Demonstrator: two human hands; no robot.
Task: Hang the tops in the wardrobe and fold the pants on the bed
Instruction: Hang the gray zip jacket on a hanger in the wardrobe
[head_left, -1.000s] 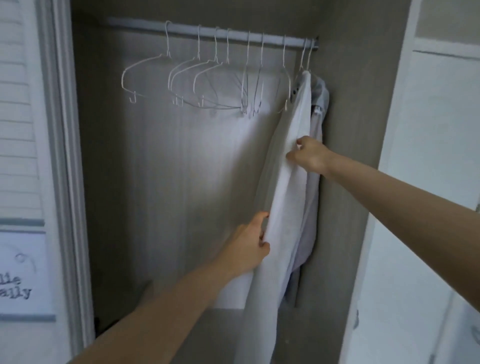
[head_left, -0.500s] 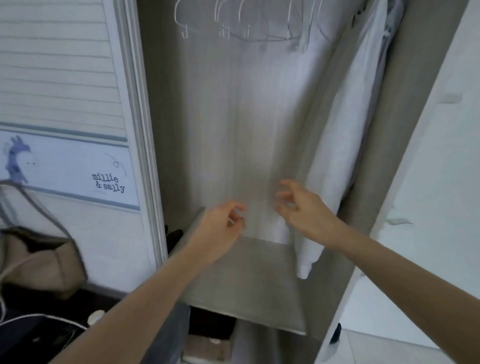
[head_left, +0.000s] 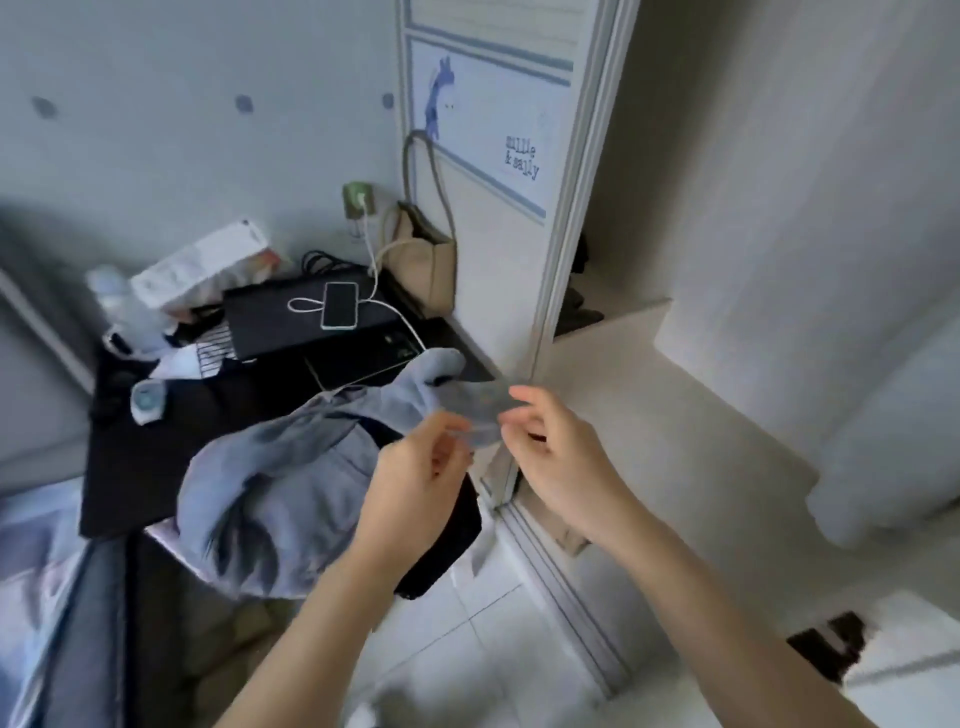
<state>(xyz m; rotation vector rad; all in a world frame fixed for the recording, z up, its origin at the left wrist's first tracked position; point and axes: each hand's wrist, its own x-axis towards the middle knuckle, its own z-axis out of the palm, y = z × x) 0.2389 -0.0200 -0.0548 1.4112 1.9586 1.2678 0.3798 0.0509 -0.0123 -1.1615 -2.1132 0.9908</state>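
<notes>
A grey-blue garment (head_left: 291, 483) hangs bunched in front of me, over the corner of a black side table (head_left: 140, 467). My left hand (head_left: 415, 488) and my right hand (head_left: 561, 462) both pinch one thin end of it, close together, at about chest height. The image is blurred there, so I cannot see the exact grip. To the right is the open wardrobe (head_left: 675, 218), with a white top (head_left: 893, 405) hanging at its right side. The rail and hangers are out of view.
The side table carries a closed laptop (head_left: 275, 322), a charging phone (head_left: 340, 305), a water bottle (head_left: 124, 306) and boxes. A beige bag (head_left: 426, 260) leans on the wardrobe's sliding door (head_left: 498, 130). The bed (head_left: 31, 571) shows at the lower left. White floor tiles lie below.
My hands left the white top hanging in the wardrobe. The view swung left and down to the side table. Both hands now hold a grey-blue garment.
</notes>
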